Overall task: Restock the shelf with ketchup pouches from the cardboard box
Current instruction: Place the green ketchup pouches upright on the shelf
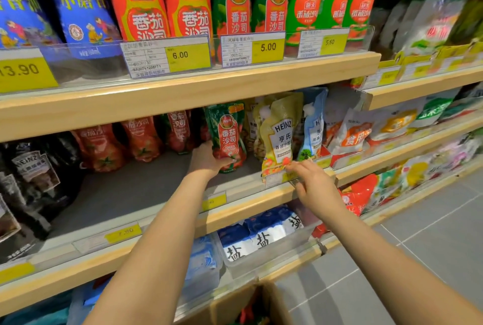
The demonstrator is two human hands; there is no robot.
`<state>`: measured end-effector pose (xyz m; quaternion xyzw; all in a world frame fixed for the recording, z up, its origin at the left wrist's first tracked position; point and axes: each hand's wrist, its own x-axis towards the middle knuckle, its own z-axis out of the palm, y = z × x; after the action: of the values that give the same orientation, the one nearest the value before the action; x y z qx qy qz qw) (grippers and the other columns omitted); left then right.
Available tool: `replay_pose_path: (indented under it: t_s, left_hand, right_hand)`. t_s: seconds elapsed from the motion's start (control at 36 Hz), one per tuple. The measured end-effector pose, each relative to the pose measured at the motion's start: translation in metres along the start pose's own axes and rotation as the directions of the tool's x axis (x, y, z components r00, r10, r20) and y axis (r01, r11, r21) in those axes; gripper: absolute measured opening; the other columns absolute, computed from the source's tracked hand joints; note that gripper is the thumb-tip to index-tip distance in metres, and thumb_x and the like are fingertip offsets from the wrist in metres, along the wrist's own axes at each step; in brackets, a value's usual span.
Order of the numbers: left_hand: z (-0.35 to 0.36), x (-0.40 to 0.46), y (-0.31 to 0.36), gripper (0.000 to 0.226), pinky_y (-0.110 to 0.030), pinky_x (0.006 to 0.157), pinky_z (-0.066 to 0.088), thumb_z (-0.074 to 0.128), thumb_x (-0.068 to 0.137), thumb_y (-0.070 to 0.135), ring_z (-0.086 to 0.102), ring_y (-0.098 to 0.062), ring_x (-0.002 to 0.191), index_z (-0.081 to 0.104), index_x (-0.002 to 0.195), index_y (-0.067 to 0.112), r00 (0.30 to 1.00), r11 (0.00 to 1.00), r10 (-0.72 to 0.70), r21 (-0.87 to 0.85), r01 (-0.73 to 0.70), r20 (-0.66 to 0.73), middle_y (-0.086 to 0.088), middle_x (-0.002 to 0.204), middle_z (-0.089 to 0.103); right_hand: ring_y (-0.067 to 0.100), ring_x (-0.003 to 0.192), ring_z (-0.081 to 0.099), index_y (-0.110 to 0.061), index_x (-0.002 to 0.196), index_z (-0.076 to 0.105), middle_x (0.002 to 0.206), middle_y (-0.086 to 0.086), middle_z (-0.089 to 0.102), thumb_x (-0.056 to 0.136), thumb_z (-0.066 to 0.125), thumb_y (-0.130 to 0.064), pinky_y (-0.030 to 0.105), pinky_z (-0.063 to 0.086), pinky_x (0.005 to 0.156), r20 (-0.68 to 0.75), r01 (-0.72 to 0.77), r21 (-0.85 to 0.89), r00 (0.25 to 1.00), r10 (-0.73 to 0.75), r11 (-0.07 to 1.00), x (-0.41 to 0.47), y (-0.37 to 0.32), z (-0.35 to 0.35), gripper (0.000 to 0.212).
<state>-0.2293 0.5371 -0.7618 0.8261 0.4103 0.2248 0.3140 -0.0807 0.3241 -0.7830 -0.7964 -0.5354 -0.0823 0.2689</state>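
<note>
The left hand (206, 158) grips an upright ketchup pouch (228, 136) on the shelf (146, 194). The right hand (311, 180), fingers relaxed, touches the yellow pouch (279, 136). The box (235, 306) below holds pouches.

"HEINZ" on yellow pouch (281, 139); tag (188, 56) "6.00"

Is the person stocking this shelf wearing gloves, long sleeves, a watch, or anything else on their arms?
No. Both forearms are bare as far up as the view shows, with no sleeve edge visible. The left hand and right hand have no gloves, and no watch, bracelet or ring can be seen on either.
</note>
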Motion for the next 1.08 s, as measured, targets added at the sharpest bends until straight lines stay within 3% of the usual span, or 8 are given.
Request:
replay_pose_path:
  t_s: [0.25, 0.36, 0.5, 0.58, 0.78, 0.89, 1.0, 1.08]
  left_hand:
    - [0.004, 0.002, -0.007, 0.072, -0.027, 0.087, 0.039, 0.077, 0.073, 0.038, 0.054, -0.028, 0.117, 0.046, 0.130, 0.008, 0.999, 0.998, -0.034, -0.049, 0.034, 0.001, -0.011, 0.130, 0.057]
    - [-0.007, -0.035, -0.003, 0.074, -0.028, 0.098, 0.042, 0.072, 0.077, 0.041, 0.053, -0.023, 0.121, 0.039, 0.137, 0.013, 0.995, 0.966, -0.087, -0.248, 0.072, -0.053, -0.008, 0.133, 0.055]
    - [-0.030, -0.116, 0.010, 0.043, -0.010, 0.085, 0.047, 0.070, 0.078, 0.038, 0.059, 0.003, 0.103, 0.055, 0.118, 0.030, 0.947, 0.892, 0.217, -0.346, -0.292, -0.239, 0.012, 0.113, 0.064]
    - [-0.022, -0.166, 0.001, 0.033, -0.008, 0.077, 0.047, 0.068, 0.080, 0.031, 0.062, 0.000, 0.099, 0.059, 0.112, 0.029, 0.948, 0.838, 0.307, -0.447, -0.314, -0.091, 0.012, 0.104, 0.067]
    - [0.043, -0.226, -0.062, 0.026, -0.014, 0.071, 0.047, 0.068, 0.082, 0.009, 0.062, -0.003, 0.087, 0.060, 0.097, 0.029, 0.962, 0.904, 0.152, -0.426, -0.043, 0.227, 0.009, 0.093, 0.066]
    - [0.082, -0.239, -0.094, 0.020, -0.009, 0.072, 0.046, 0.067, 0.081, -0.002, 0.061, -0.007, 0.078, 0.063, 0.099, 0.006, 0.933, 0.892, 0.037, -0.432, 0.131, 0.359, -0.001, 0.086, 0.065]
    - [0.115, -0.249, -0.130, 0.024, -0.011, 0.079, 0.049, 0.071, 0.081, 0.021, 0.064, 0.002, 0.086, 0.065, 0.104, 0.023, 0.886, 0.955, 0.077, -0.290, 0.067, 0.457, 0.009, 0.094, 0.069]
    - [0.138, -0.250, -0.156, 0.030, -0.015, 0.086, 0.048, 0.070, 0.081, 0.032, 0.061, 0.003, 0.093, 0.061, 0.109, 0.029, 0.834, 0.985, 0.059, -0.167, 0.040, 0.549, 0.015, 0.101, 0.065]
  right_hand:
    - [0.023, 0.107, 0.049, -0.014, 0.113, 0.059, 0.110, 0.004, 0.059, 0.074, 0.053, 0.003, 0.035, 0.040, 0.096, -0.002, 0.025, -0.016, 1.000, -0.025, 1.000, 0.002, 0.001, -0.003, 0.043]
    - [0.024, 0.112, 0.044, -0.013, 0.121, 0.052, 0.116, 0.004, 0.052, 0.077, 0.051, 0.001, 0.030, 0.037, 0.091, 0.138, 0.017, -0.021, 0.990, -0.014, 1.000, 0.005, -0.002, -0.012, 0.047]
    - [0.017, 0.131, 0.035, -0.016, 0.136, 0.040, 0.145, 0.001, 0.035, 0.083, 0.051, -0.003, 0.023, 0.025, 0.105, 0.251, -0.041, 0.117, 0.968, 0.010, 0.992, -0.012, -0.013, -0.023, 0.056]
    - [0.011, 0.130, 0.035, -0.017, 0.136, 0.041, 0.144, -0.002, 0.035, 0.083, 0.053, -0.006, 0.016, 0.021, 0.104, 0.210, -0.031, 0.223, 0.978, -0.017, 0.974, -0.049, -0.021, -0.018, 0.055]
    - [0.003, 0.125, 0.034, -0.021, 0.137, 0.039, 0.140, -0.006, 0.037, 0.089, 0.054, -0.012, 0.003, 0.021, 0.096, 0.347, -0.171, 0.285, 0.935, 0.065, 0.943, -0.160, -0.019, 0.031, 0.051]
    - [0.013, 0.133, 0.035, -0.019, 0.138, 0.037, 0.144, -0.001, 0.037, 0.090, 0.055, -0.018, 0.014, 0.021, 0.109, 0.435, -0.270, 0.247, 0.889, 0.142, 0.931, -0.212, -0.012, 0.065, 0.051]
    - [0.005, 0.128, 0.038, -0.036, 0.138, 0.032, 0.143, -0.015, 0.037, 0.091, 0.045, -0.045, 0.030, 0.033, 0.109, 0.463, -0.392, 0.221, 0.848, 0.257, 0.893, -0.251, -0.007, 0.091, 0.050]
    - [-0.001, 0.126, 0.037, -0.046, 0.136, 0.025, 0.144, -0.016, 0.037, 0.092, 0.038, -0.049, 0.027, 0.031, 0.110, 0.500, -0.400, 0.231, 0.831, 0.245, 0.887, -0.271, -0.007, 0.112, 0.046]
